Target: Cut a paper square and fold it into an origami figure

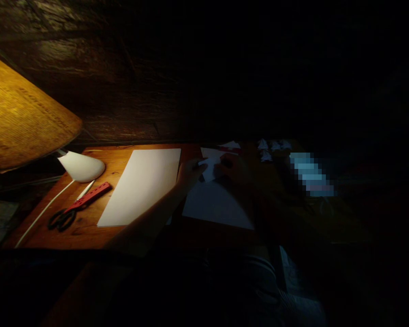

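Observation:
My left hand (192, 170) and my right hand (229, 167) are close together over the table, in dim light. Between them is a small piece of white paper (209, 170), with the fingers of both hands closed on its sides. Dark spots show by the fingers of each hand, too unclear to name. Beneath the hands lies a larger white sheet (218, 205), partly in shadow. To the left of my left forearm, white paper (146, 181) lies flat and brightly lit.
A lamp with a yellow shade (23, 113) and white base (83, 167) stands at the left. Near it lie black-handled scissors (60, 220) and a red strip (90, 196). Crumpled-looking white paper pieces (266, 155) lie at the back right, near a blurred bright screen (310, 175). A dark wall rises behind.

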A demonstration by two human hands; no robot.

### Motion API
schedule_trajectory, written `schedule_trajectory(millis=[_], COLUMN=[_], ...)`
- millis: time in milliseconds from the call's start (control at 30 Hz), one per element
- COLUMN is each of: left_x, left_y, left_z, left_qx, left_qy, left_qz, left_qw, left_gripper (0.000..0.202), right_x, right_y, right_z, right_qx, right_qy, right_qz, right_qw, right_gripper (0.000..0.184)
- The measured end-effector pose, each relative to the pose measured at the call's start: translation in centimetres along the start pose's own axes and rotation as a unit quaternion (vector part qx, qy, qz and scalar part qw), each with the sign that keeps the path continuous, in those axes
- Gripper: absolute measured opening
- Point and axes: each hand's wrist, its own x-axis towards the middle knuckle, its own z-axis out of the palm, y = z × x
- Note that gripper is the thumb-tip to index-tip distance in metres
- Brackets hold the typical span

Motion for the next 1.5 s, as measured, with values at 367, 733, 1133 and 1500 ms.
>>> schedule_trajectory(millis=[367,733,1133,1500], left_x=[0.0,-0.1,0.4,-0.3], left_y=[0.4,1.5,0.2,0.9], left_z=[-0.2,0.0,0.2,-0.3], left_qx=[-0.122,-0.233,-0.162,-0.047], left_qy=[0.001,0.012,-0.014,0.003], left_qz=[-0.072,-0.101,-0.021,0.062], left_qw=[0.990,0.967,0.986,0.997], left_gripper=[0.016,0.015,0.021,0.021], right_x=[-0.3,-0.8,-0.5,-0.6], right_y=[0.1,-0.1,-0.6,-1.1], right_z=[0.4,0.4,0.7,0.3], right_qx=[-0.034,0.000,0.104,0.136], right_qy=[0.035,-0.033,0.074,0.079], right_qz=[-0.105,-0.182,-0.079,-0.072], right_qw=[0.993,0.983,0.989,0.985], right_gripper=[0.010,0.012,0.009,0.031])
